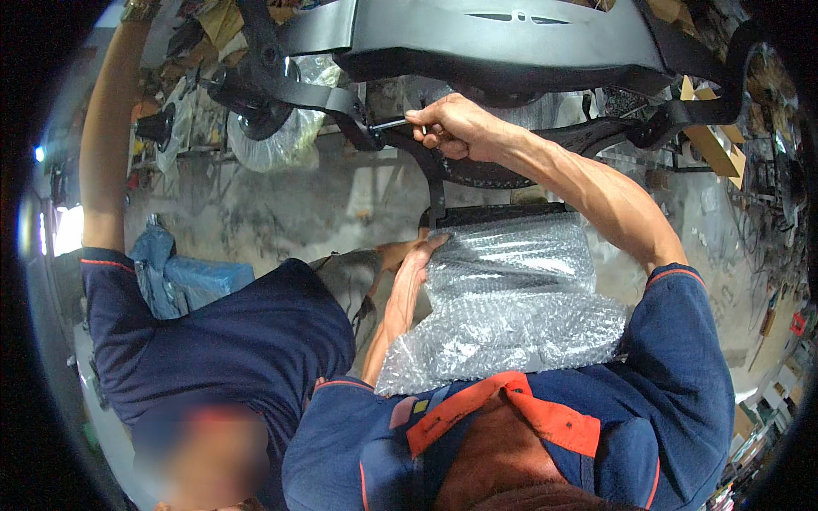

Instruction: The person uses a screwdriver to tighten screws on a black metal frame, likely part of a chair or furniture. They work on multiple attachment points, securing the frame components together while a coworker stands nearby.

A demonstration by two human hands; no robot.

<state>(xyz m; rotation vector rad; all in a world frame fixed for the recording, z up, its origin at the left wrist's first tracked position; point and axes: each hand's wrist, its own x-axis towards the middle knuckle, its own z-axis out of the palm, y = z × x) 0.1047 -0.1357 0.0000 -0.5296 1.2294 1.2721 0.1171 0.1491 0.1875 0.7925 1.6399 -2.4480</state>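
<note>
My right hand (pixel 456 128) is closed on a slim metal tool that looks like a hex key (pixel 392 124). Its tip meets a joint on a curved black bracket (pixel 341 104) of a large black frame. Lower down, my left hand (pixel 419 260) grips the left edge of a bubble-wrapped panel (pixel 511 255), its fingers partly hidden behind the edge. The wrapped panel leans against my chest, with loose bubble wrap bunched at its lower end. A black upright bar (pixel 437 196) runs from the frame down to the panel's top left corner.
A broad, smooth black shell (pixel 511 38) spans the top of the view. At my left a co-worker (pixel 230 341) has one arm (pixel 109 153) raised. Plastic-wrapped black round parts (pixel 260 119) are at upper left, a blue wrapped bundle (pixel 204 281) below. An open cardboard box (pixel 716 145) is at right.
</note>
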